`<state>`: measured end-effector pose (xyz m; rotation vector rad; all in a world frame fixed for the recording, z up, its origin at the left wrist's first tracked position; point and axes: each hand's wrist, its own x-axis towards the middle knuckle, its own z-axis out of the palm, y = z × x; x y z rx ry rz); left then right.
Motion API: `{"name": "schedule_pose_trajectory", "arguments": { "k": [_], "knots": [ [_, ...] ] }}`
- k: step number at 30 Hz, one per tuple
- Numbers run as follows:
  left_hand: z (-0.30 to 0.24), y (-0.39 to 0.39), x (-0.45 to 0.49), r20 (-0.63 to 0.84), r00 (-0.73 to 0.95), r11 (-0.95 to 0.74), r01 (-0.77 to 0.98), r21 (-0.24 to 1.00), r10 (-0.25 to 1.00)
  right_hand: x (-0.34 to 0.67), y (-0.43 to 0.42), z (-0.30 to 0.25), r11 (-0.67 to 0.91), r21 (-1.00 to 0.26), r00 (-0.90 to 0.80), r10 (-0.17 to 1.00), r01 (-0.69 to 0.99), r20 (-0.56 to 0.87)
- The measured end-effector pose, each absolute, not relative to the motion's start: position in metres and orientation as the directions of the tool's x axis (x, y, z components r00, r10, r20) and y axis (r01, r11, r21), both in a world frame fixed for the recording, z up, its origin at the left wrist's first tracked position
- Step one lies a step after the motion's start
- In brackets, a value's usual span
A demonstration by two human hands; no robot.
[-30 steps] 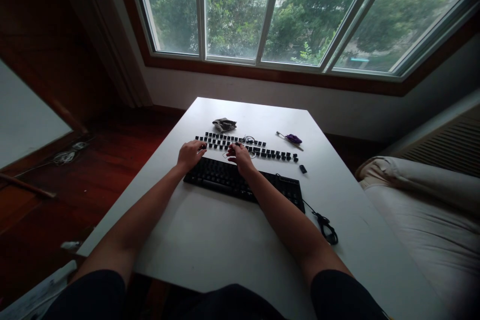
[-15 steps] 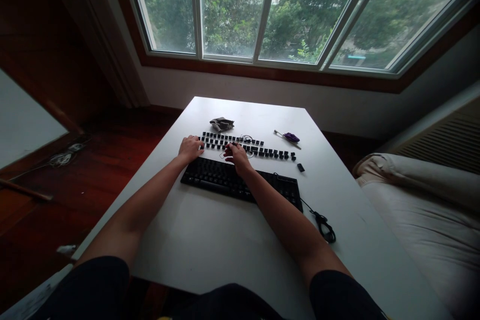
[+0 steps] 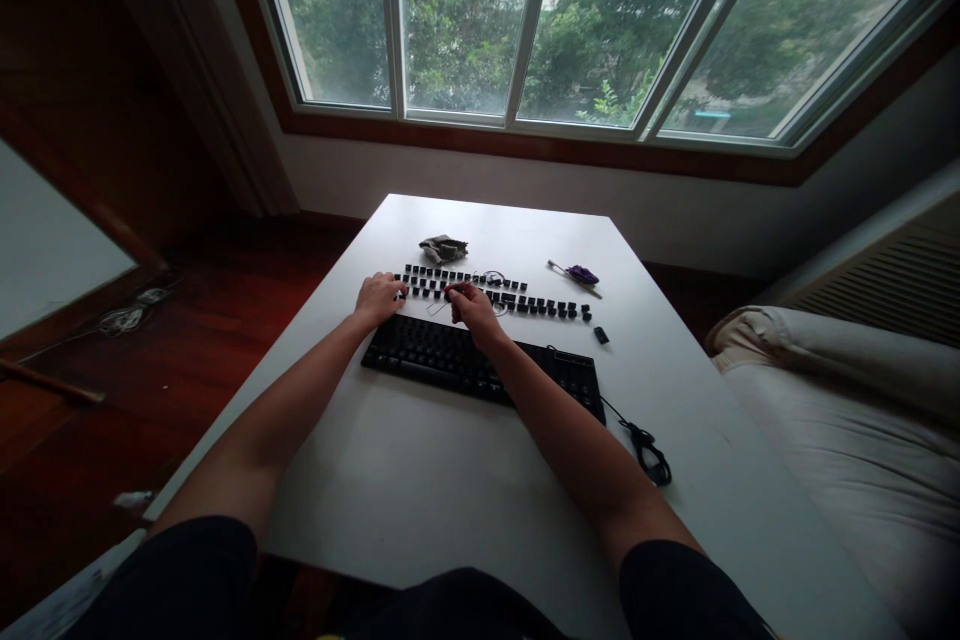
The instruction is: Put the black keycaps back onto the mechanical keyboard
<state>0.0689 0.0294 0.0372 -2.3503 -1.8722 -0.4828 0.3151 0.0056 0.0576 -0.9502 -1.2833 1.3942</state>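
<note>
A black keyboard (image 3: 480, 366) lies across the middle of the white table (image 3: 420, 480). Beyond it, rows of loose black keycaps (image 3: 525, 302) are laid out in lines. My left hand (image 3: 379, 299) rests at the keyboard's far left corner, fingers curled and touching the left end of the keycap rows. My right hand (image 3: 471, 306) sits over the keyboard's far edge, its fingers pinched on a small dark thing that looks like a keycap, beside a thin wire tool (image 3: 441, 307). One single keycap (image 3: 601, 334) lies apart to the right.
A crumpled grey cloth (image 3: 443, 247) and a purple-handled brush (image 3: 579, 274) lie at the far side of the table. The keyboard's coiled cable (image 3: 649, 451) trails right. A beige sofa (image 3: 847, 410) stands at the right, windows behind, wooden floor to the left.
My right hand has shifted slightly left along the keycap rows. My left hand has stayed near the keyboard's left corner. The view has tilted a little.
</note>
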Motion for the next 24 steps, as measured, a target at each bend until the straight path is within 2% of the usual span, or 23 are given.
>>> {"name": "schedule_pose_trajectory", "arguments": {
  "k": [3,7,11,15,20,24],
  "knots": [
    [0.038,0.029,0.07,0.306,0.2,-0.244,0.963,0.113,0.931,0.316,0.005,0.061,0.054,-0.989,-0.252,0.964,-0.141,0.089],
    [0.042,0.026,0.071,0.322,0.206,-0.254,0.96,0.114,0.924,0.316,0.001,0.068,0.068,-0.997,-0.367,0.927,-0.047,0.08],
    [0.047,0.016,0.073,0.359,0.203,-0.268,0.953,0.141,0.911,0.315,-0.005,0.072,0.255,-0.96,-0.444,0.878,0.117,0.178],
    [0.048,0.006,0.073,0.373,0.222,-0.31,0.93,0.196,0.901,0.309,-0.013,0.072,0.412,-0.885,-0.444,0.849,0.218,0.286],
    [0.047,-0.004,0.074,0.343,0.349,-0.444,0.859,0.256,0.872,0.297,-0.019,0.069,0.49,-0.829,-0.466,0.819,0.268,0.334],
    [0.054,-0.014,0.078,0.304,0.457,-0.533,0.81,0.246,0.836,0.29,-0.018,0.07,0.541,-0.787,-0.501,0.79,0.295,0.355]
  ]
}}
